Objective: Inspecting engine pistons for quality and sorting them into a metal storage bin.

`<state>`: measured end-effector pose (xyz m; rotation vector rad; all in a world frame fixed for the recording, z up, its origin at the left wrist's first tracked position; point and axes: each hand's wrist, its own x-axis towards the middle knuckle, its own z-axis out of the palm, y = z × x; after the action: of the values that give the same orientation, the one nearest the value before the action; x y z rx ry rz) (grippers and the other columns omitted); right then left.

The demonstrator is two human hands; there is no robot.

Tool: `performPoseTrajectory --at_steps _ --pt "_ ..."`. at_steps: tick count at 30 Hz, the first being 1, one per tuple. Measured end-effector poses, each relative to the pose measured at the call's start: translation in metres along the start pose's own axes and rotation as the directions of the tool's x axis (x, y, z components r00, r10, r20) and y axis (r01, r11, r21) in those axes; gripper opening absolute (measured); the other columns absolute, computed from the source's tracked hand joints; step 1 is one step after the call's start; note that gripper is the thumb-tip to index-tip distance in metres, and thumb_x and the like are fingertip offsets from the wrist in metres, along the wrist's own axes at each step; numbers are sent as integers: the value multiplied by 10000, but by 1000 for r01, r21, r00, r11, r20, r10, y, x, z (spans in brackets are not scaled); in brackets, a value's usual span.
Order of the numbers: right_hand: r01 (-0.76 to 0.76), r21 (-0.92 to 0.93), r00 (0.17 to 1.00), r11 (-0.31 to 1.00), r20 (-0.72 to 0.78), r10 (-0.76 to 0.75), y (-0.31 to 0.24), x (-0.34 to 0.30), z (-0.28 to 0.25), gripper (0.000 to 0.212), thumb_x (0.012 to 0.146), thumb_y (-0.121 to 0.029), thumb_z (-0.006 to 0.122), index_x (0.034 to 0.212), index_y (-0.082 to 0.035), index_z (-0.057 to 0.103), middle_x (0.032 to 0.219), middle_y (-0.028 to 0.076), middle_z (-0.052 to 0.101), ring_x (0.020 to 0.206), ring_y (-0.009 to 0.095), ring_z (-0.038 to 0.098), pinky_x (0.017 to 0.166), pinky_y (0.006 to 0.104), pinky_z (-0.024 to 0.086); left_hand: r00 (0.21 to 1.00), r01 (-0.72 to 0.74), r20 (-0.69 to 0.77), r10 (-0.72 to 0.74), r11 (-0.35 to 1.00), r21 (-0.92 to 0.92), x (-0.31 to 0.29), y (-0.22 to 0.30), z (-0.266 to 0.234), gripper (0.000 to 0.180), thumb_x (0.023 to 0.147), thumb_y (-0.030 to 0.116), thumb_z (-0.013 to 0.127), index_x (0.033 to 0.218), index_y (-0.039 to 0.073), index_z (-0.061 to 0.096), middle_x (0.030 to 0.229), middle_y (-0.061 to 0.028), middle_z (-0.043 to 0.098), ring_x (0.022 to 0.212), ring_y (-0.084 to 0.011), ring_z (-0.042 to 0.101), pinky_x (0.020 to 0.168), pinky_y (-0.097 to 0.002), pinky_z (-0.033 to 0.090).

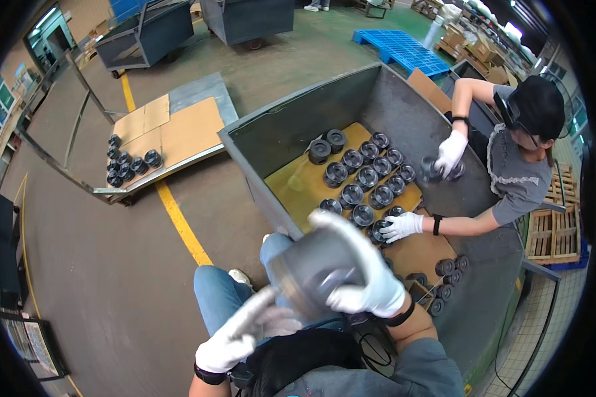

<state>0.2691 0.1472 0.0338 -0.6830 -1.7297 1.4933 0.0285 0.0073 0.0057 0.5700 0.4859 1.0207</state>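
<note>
Just above the lap of the person, in front of knees in blue trousers, a dark grey, cylinder-shaped part is held by the right hand in a white glove; this grip is clamped on its upper and right side. The left hand, also white-gloved, is at its lower left with the fingers extended, and whether that grip closes on the part I cannot tell. Any marking on the part is too blurred to be read. Beyond stands a large grey metal bin, where similar dark round parts are placed in rows upon a yellowish flat sheet. At its right side, a co-worker in a grey top reaches in with two white-gloved hands. The floor is grey-green, crossed by a yellow line; at left a flat trolley carries brown cardboard and more dark parts. Further back lies a blue lattice pallet.
</note>
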Motion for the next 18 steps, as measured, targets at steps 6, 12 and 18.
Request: performPoseTrajectory --at_steps 6,12,18 --pt "16 -128 824 992 -560 -86 102 91 -87 880 755 -139 811 1503 -33 358 1349 147 510 1164 242 549 982 361 482 934 -202 332 -134 567 799 23 13 -24 248 900 147 729 1124 41 725 1077 -119 704 1015 -282 655 906 -396 502" --pt "-512 -449 759 732 -635 141 260 146 -95 828 638 -332 878 1303 -30 490 1224 261 563 1140 388 576 974 445 496 969 -50 197 -152 658 751 19 14 -63 262 894 121 718 1143 37 719 1080 -126 711 1041 -298 654 933 -403 500" --pt "-718 -577 693 388 -541 477 358 189 -47 942 599 -311 893 1373 -45 426 1231 304 530 1123 451 586 967 463 514 964 169 45 -262 734 657 21 22 -89 274 885 119 717 1140 19 721 1174 -143 690 1169 -312 603 1039 -423 446"
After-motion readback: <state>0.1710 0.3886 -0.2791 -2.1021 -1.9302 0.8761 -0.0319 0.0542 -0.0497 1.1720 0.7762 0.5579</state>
